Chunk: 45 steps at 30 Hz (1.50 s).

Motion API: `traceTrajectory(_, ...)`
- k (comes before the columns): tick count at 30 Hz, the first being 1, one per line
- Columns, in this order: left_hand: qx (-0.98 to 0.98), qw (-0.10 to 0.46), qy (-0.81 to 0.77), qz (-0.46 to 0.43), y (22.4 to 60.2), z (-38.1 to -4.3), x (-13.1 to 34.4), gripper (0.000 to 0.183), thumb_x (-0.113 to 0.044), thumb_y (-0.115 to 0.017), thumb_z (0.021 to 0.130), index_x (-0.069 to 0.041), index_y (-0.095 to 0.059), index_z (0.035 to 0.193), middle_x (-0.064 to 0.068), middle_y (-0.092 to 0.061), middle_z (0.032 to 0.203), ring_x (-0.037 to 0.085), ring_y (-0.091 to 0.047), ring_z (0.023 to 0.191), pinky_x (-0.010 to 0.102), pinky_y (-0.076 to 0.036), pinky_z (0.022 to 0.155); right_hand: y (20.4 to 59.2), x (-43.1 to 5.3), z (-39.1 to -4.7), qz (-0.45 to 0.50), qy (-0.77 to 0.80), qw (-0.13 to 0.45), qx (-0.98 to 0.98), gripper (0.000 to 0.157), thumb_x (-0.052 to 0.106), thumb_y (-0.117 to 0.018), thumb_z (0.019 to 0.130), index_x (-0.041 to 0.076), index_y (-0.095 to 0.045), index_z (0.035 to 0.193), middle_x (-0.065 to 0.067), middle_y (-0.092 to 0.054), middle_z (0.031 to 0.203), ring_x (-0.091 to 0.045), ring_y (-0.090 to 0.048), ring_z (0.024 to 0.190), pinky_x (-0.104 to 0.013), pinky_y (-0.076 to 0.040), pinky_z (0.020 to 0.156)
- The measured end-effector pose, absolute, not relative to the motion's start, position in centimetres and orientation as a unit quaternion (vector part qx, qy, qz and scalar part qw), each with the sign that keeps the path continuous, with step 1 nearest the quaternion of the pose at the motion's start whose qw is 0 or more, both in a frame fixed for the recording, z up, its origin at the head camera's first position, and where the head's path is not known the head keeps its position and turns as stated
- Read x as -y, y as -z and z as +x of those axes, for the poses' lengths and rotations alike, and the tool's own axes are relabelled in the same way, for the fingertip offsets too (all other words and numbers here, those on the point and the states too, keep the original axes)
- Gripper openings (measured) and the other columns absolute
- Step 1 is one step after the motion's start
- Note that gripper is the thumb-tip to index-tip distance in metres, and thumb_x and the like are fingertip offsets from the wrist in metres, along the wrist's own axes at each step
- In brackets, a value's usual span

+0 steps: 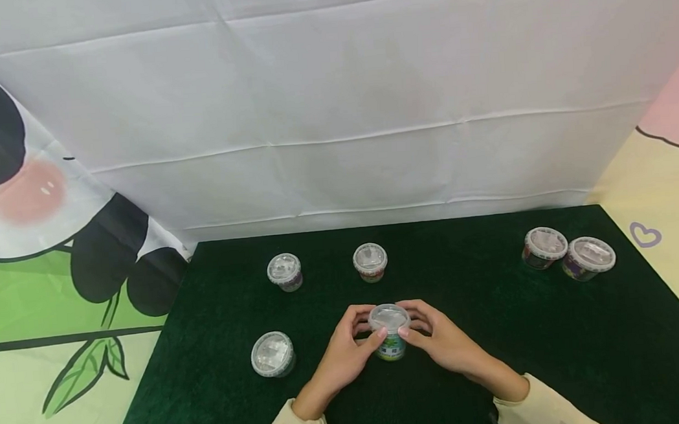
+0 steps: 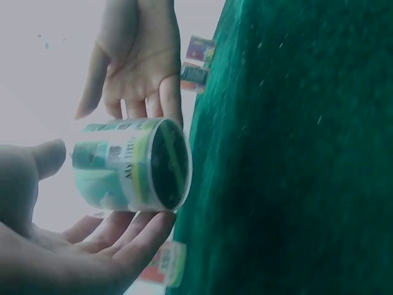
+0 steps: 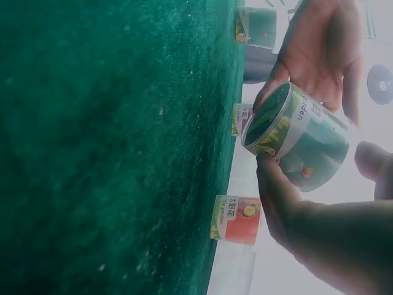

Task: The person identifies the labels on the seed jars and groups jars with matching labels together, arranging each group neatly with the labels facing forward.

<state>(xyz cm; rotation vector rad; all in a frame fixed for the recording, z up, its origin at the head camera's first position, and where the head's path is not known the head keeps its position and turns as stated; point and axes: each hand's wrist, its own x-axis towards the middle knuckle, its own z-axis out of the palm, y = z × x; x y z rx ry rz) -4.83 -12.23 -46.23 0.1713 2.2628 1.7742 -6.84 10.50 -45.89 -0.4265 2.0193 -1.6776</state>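
Observation:
A clear plastic cup with a lid and a green label [image 1: 391, 346] is held between both hands near the middle of the dark green table. My left hand [image 1: 348, 348] grips it from the left, thumb toward the front near the lid and fingers around the side. From the opposite side, my right hand [image 1: 441, 339] holds it the same way. The left wrist view shows the bottom of the cup [image 2: 132, 166], lifted off the cloth. In the right wrist view the cup [image 3: 304, 138] is tilted, with "garden" printed on its label.
Similar lidded cups stand around: one [image 1: 273, 355] left of my hands, one [image 1: 285, 272] at the back left, one [image 1: 370, 262] behind the held cup. Two more, a cup [image 1: 543, 248] and its neighbour [image 1: 589, 258], stand together at the back right. A white cloth [image 1: 333, 108] hangs behind the table.

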Motion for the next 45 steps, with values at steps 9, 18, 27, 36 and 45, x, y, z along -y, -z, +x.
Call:
traceTrajectory(9, -0.809, 0.131, -0.563, 0.104, 44.8, -4.5, 15.0, 0.052, -0.019, -0.071, 0.102, -0.001, -0.049, 0.145, 0.019, -0.058, 0.142, 0.037, -0.060, 0.129, 0.049, -0.056, 0.104, 45.7, -8.9, -7.0, -0.203, 0.619, 0.243, -0.719, 0.060, 0.015, -0.063, 0.106, -0.003, -0.036, 0.157, -0.027, -0.047, 0.151, -0.045, -0.052, 0.139, -0.047, -0.054, 0.109)
traceTrajectory(18, -0.875, 0.110, -0.458, 0.113, 43.2, -4.0, 17.1, 0.054, -0.027, -0.077, 0.099, -0.008, -0.054, 0.143, 0.012, -0.065, 0.135, 0.033, -0.062, 0.128, 0.061, -0.047, 0.110, 47.4, -7.1, -7.5, -0.243, 0.624, 0.245, -0.701, 0.063, 0.018, -0.067, 0.104, 0.003, -0.037, 0.158, -0.022, -0.046, 0.152, -0.042, -0.050, 0.141, -0.048, -0.052, 0.111)
traceTrajectory(27, -0.923, 0.097, -0.358, 0.101, 42.1, -3.4, 18.7, 0.058, -0.030, -0.083, 0.093, -0.010, -0.059, 0.141, 0.013, -0.066, 0.138, 0.037, -0.061, 0.130, 0.063, -0.048, 0.108, 45.7, -5.1, -6.8, -0.259, 0.620, 0.245, -0.699, 0.062, 0.008, -0.067, 0.103, -0.003, -0.036, 0.156, -0.026, -0.046, 0.152, -0.046, -0.049, 0.140, -0.040, -0.053, 0.110)
traceTrajectory(36, -0.950, 0.076, -0.279, 0.119, 41.5, -3.1, 19.9, 0.059, -0.027, -0.086, 0.090, -0.008, -0.062, 0.140, 0.012, -0.066, 0.139, 0.036, -0.057, 0.135, 0.064, -0.040, 0.116, 48.0, -3.5, -7.5, -0.323, 0.602, 0.207, -0.701, 0.064, 0.016, -0.069, 0.104, -0.001, -0.037, 0.156, -0.024, -0.048, 0.152, -0.040, -0.055, 0.136, -0.040, -0.057, 0.104)
traceTrajectory(45, -0.955, 0.075, -0.243, 0.154, 41.3, -3.0, 21.4, 0.056, -0.027, -0.086, 0.089, -0.006, -0.064, 0.136, 0.013, -0.069, 0.134, 0.037, -0.057, 0.135, 0.065, -0.033, 0.121, 55.7, -1.4, -9.1, -0.296, 0.610, 0.224, -0.700, 0.071, 0.036, -0.077, 0.096, 0.030, -0.040, 0.157, 0.001, -0.049, 0.155, -0.017, -0.055, 0.138, -0.027, -0.054, 0.104)
